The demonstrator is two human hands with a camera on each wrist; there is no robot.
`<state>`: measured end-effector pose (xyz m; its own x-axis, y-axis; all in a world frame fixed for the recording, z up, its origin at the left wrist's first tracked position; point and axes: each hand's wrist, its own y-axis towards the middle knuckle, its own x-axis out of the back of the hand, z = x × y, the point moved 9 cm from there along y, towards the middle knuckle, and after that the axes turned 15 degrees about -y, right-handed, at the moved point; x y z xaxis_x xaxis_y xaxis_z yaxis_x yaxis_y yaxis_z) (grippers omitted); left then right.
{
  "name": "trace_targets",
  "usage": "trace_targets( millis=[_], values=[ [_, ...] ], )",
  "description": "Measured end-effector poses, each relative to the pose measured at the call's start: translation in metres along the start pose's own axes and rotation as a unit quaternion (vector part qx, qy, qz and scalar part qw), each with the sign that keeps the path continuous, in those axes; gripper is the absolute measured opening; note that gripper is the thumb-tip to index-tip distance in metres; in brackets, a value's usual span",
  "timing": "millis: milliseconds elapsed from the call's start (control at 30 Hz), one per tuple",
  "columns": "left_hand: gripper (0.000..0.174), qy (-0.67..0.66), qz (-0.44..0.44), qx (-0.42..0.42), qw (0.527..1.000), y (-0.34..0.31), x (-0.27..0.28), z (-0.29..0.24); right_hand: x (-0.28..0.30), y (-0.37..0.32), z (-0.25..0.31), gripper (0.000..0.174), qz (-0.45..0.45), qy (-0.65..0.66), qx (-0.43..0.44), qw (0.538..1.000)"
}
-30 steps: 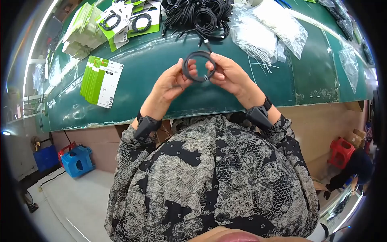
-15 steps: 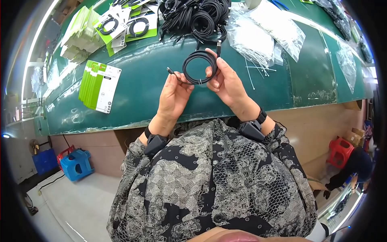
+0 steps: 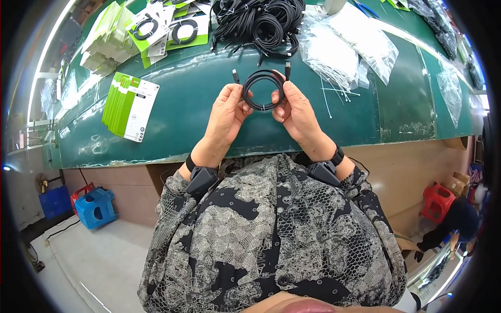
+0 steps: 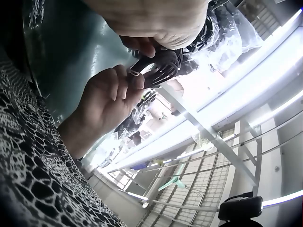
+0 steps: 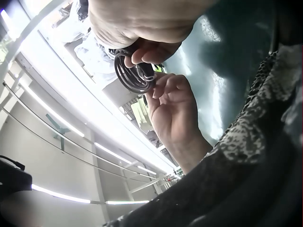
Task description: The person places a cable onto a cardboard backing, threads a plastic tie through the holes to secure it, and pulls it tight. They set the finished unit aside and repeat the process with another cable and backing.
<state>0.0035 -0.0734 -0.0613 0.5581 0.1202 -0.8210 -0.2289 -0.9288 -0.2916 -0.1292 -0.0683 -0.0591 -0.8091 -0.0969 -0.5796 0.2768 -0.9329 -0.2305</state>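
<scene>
A black USB cable, wound into a round coil, is held up between both hands over the green table. My left hand pinches the coil's left side between thumb and fingers, and one plug sticks up above that thumb. On the other side my right hand grips the coil, with the second plug pointing up past the fingertips. A pale tie shows at the bottom of the coil. In the right wrist view the coil hangs between the two hands.
A heap of black cables lies at the table's back. Right of it are bags of white cable ties, some ties loose. Green-and-white cards lie fanned out at left, with a card stack and carded cables behind.
The left hand has shifted its hold onto the coil's left side, and its plug has swung from pointing left to pointing up. The right hand keeps its grip, with its plug still upright.
</scene>
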Motion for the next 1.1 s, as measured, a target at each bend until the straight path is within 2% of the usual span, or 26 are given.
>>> trace_targets(
  millis=[100, 267, 333, 400, 633, 767, 900, 1000, 1033, 1100],
  values=[
    [0.015, -0.026, -0.001, 0.001, 1.000, -0.001, -0.002, 0.001, 0.004, -0.002, 0.000, 0.039, 0.000, 0.008, -0.003, 1.000],
    [0.025, 0.048, 0.014, -0.003, 0.999, -0.003, -0.017, -0.003, 0.009, -0.005, 0.002, 0.037, -0.036, -0.004, 0.007, 0.999],
    [0.030, 0.125, -0.010, -0.010, 0.992, -0.004, -0.014, -0.003, 0.007, -0.009, 0.007, 0.038, -0.034, -0.076, 0.015, 0.996],
    [0.031, 0.131, -0.004, -0.005, 0.991, -0.002, -0.013, -0.003, 0.006, -0.011, 0.009, 0.038, -0.034, -0.111, 0.019, 0.993],
    [0.035, 0.146, -0.005, 0.028, 0.989, 0.001, -0.012, 0.005, 0.013, -0.017, 0.009, 0.041, -0.061, -0.150, -0.036, 0.986],
    [0.036, 0.130, 0.001, 0.052, 0.990, -0.003, -0.022, 0.005, 0.015, -0.017, 0.004, 0.039, -0.067, -0.117, -0.050, 0.990],
    [0.036, 0.178, -0.021, 0.041, 0.983, -0.004, -0.018, 0.002, 0.009, -0.016, 0.009, 0.037, -0.008, -0.145, -0.014, 0.989],
    [0.034, 0.191, 0.000, 0.009, 0.982, 0.004, -0.007, 0.002, 0.011, -0.015, 0.004, 0.036, -0.005, -0.160, -0.023, 0.987],
    [0.034, 0.191, 0.000, 0.011, 0.981, 0.008, -0.002, 0.005, 0.012, -0.015, 0.002, 0.035, -0.003, -0.168, -0.028, 0.985],
    [0.031, 0.072, 0.028, 0.060, 0.995, 0.014, 0.006, 0.017, 0.017, -0.012, -0.002, 0.034, 0.002, -0.187, -0.035, 0.982]
  ],
)
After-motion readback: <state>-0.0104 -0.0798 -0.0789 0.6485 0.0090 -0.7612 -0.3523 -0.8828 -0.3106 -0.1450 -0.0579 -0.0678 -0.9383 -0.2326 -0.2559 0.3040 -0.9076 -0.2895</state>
